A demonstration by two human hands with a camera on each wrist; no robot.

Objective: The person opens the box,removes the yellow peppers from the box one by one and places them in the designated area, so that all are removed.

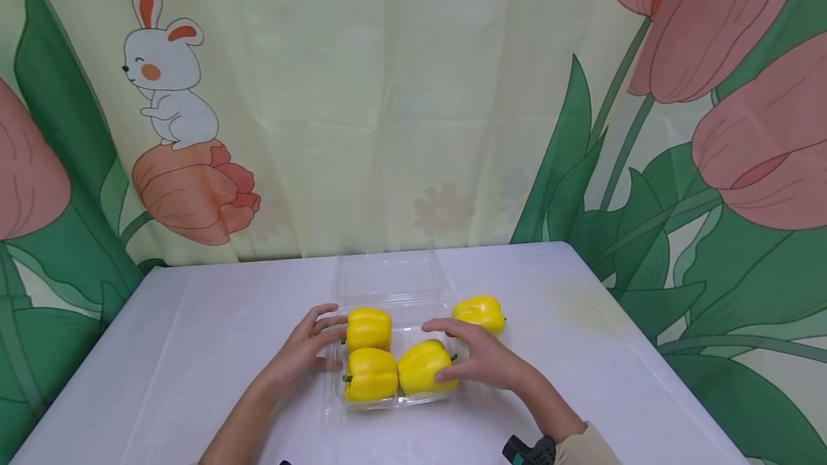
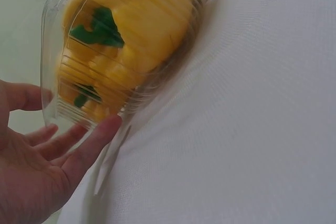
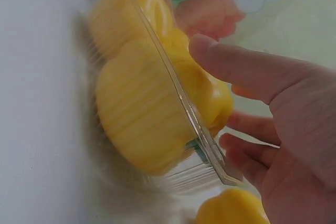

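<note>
White table (image 1: 614, 386) before tulip backdrop (image 1: 336, 92), left hand (image 1: 300, 346) and right hand (image 1: 483, 357) spread beside 3 peppers (image 1: 371, 374)

The person's bare left forearm (image 1: 242, 415) and right forearm (image 1: 549, 404) slant forward and inward in front of me. The left hand (image 1: 306, 346) has its fingers spread and gently bent, the thumb well apart from them. Opposite, the right hand (image 1: 483, 356) faces it, fingers loosely curved and thumb stretched away. A beige fabric sleeve (image 1: 584, 448) ends partway along the right forearm.
</note>
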